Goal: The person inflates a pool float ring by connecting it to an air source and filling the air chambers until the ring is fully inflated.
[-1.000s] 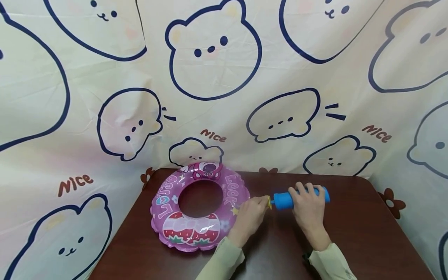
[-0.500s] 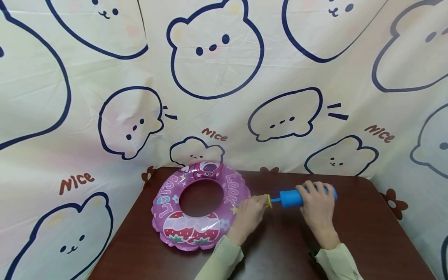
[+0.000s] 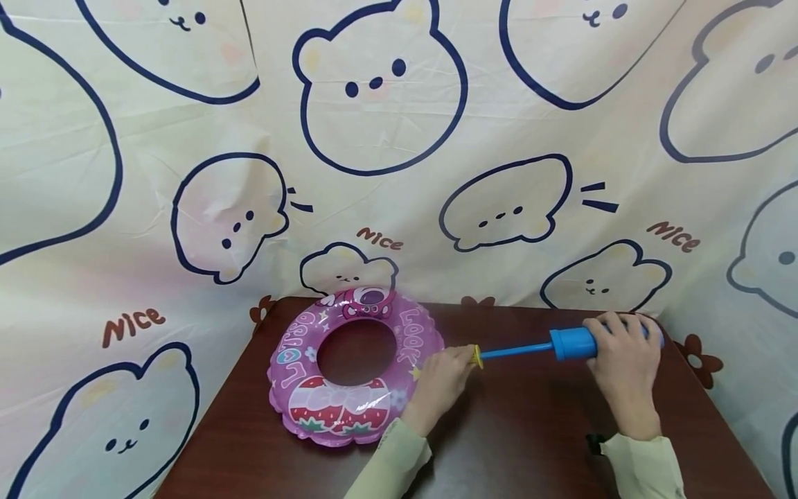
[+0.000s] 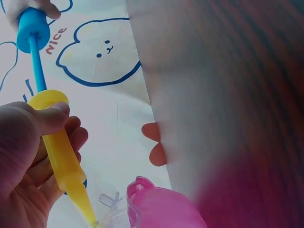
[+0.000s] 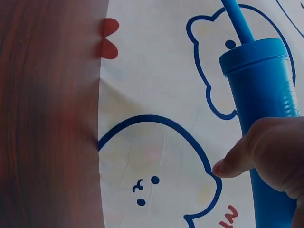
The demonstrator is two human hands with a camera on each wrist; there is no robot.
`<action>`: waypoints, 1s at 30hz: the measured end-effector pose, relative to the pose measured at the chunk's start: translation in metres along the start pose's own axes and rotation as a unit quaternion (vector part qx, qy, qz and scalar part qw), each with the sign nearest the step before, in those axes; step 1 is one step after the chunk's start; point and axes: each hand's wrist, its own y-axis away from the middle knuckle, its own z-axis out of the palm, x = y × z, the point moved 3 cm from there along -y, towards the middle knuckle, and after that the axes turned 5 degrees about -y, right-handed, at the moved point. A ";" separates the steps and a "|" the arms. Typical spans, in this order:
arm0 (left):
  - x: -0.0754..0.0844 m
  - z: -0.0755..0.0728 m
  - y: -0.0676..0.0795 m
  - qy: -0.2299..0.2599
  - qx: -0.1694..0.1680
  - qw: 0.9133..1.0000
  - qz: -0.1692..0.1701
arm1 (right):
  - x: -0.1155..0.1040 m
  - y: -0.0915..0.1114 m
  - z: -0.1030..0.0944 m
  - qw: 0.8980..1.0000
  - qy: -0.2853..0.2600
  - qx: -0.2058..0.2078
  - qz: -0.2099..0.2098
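Note:
My left hand (image 3: 439, 384) grips the yellow nozzle end (image 4: 59, 152) of a hand air pump, with the thumb pressed along it. Its tapered tip reaches a clear valve (image 4: 116, 216) on the pink swim ring (image 3: 283, 388); how deep it sits is cut off by the frame edge. A thin blue rod (image 3: 517, 351) runs from the yellow flange to the blue pump barrel (image 5: 259, 90). Around that barrel my right hand (image 3: 626, 364) is wrapped, well to the right, above the table. The inflated ring lies on the left, printed with strawberries, letters and a bear figure.
A dark brown wooden table (image 3: 517, 436) lies under the ring and hands. Behind and on both sides hangs a white cloth (image 3: 386, 208) with bear outlines and the word "Nice", meeting the table's edges.
The right hand has drawn the blue barrel to the right, and much more of the blue rod now shows. My left hand and the ring have stayed in nearly the same place.

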 end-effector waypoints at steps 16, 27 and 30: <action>0.005 -0.003 -0.002 -0.079 -0.041 0.995 0.040 | -0.053 0.005 0.032 0.998 -0.006 -0.012 -0.059; 0.006 0.000 -0.001 -0.072 -0.046 0.995 0.040 | -0.090 0.015 0.050 0.996 -0.009 -0.028 -0.089; 0.005 -0.002 -0.001 -0.061 -0.038 0.997 0.036 | -0.093 0.016 0.052 0.995 -0.017 -0.035 -0.090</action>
